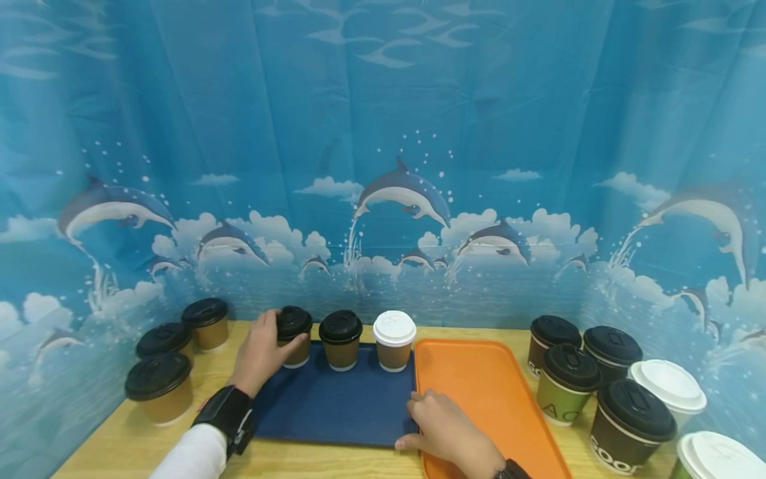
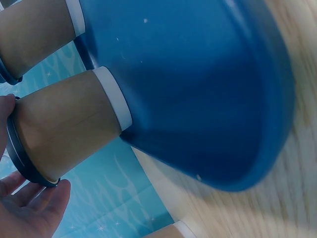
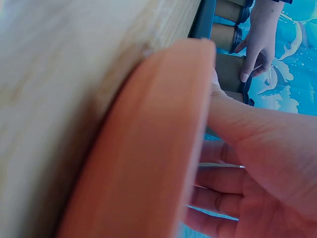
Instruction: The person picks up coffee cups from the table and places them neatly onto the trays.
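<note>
My left hand (image 1: pixel 263 356) holds a brown paper coffee cup (image 1: pixel 297 356) by its black lid, thumb and fingers on opposite sides. The cup stands upright at the back left of the blue tray (image 1: pixel 335 416); in the left wrist view its white base (image 2: pixel 113 96) meets the tray. To its right are a second brown cup (image 1: pixel 342 356) with a black lid and a third (image 1: pixel 394 354) with a white lid. My right hand (image 1: pixel 445 426) hangs over where the blue and orange trays meet, fingers loosely bent, nothing held. The right wrist view has the orange tray's edge (image 3: pixel 143 144) beside it.
Beyond the blue tray's left side stand three brown cups with black lids (image 1: pixel 161 386). The orange tray (image 1: pixel 479 379) adjoins the blue one on the right. Past it are several dark and green cups (image 1: pixel 562 402) with black or white lids. A dolphin-print curtain (image 1: pixel 383 133) hangs behind the wooden table.
</note>
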A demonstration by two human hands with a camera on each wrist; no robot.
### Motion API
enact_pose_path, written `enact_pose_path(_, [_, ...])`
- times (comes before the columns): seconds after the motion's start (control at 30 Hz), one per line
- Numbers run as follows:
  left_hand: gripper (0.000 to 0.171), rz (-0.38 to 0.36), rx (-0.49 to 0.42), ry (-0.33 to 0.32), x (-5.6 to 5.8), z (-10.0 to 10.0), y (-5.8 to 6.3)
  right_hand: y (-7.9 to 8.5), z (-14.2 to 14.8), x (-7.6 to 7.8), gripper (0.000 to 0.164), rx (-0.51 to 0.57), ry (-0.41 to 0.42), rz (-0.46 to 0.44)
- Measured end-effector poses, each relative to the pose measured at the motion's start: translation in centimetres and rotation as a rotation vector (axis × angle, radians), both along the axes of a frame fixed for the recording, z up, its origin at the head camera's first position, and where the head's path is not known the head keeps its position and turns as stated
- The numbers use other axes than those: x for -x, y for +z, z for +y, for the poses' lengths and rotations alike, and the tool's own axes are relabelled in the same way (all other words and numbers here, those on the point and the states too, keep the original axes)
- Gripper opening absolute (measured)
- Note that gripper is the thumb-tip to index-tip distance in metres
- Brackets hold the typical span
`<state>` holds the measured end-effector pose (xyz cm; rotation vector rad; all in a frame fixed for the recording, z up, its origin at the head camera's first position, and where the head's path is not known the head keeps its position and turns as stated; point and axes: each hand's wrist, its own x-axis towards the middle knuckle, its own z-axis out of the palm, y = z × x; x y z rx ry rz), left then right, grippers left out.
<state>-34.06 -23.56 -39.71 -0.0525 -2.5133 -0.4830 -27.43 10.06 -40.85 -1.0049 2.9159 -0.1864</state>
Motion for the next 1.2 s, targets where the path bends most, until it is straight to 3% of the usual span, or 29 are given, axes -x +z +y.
enact_pose_path(0.5, [0.08,0.004,-0.011,0.022,-0.3,0.2,-0.2,-0.2,0.1,0.0,0.046,0.018,0.0,-0.001])
enact_pose_path(0.8, [0.079,0.071,0.001,0.026,-2.1,0.0,0.0,-0.2,0.0,0.2,0.05,0.001,0.014,0.009])
enact_pose_path(1.03, [0.073,0.18,0.006,0.045,-4.8,-1.8,2.2,-0.2,0.1,0.2,0.051,-0.002,0.011,0.005])
enact_pose_path(1.13, [0.073,0.142,-0.023,0.107,-6.3,-3.1,4.0,-0.2,0.1,0.3,0.049,0.007,0.009,-0.009])
enact_pose_path(1.2, [0.076,0.074,-0.03,0.179,-7.3,-4.2,5.2,-0.2,0.1,0.3,0.048,0.014,0.015,-0.011])
